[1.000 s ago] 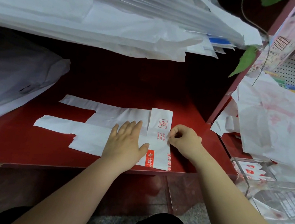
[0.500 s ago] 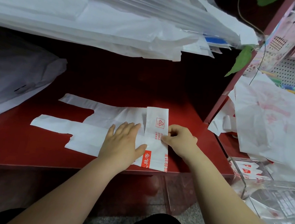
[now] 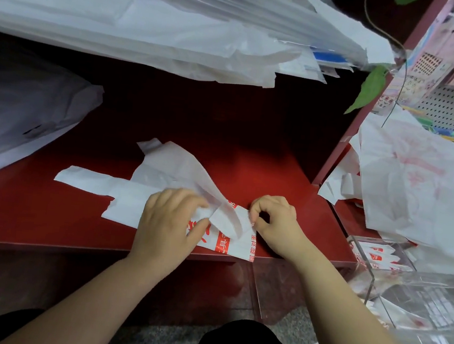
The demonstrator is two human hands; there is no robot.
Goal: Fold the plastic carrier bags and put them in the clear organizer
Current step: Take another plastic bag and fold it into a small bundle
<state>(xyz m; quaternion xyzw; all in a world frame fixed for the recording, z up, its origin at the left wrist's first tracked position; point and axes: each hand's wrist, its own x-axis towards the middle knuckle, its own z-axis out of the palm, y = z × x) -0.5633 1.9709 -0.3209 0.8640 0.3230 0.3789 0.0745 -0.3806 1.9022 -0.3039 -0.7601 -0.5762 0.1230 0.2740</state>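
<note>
Left hand point(image 3: 166, 221): pinching my carrier bag point(image 3: 125, 205) flap up, to fold.
Right hand point(image 3: 273, 222): pinching its end steady near the worktop point(image 3: 44, 221) front edge.

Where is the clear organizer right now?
The clear organizer sits at the lower right of the head view, just past the right end of the red shelf, with folded bags inside.

A red shelf point(image 3: 249, 168) carries a white carrier bag point(image 3: 126, 202) and, at left, grey bags point(image 3: 29, 109).
</note>
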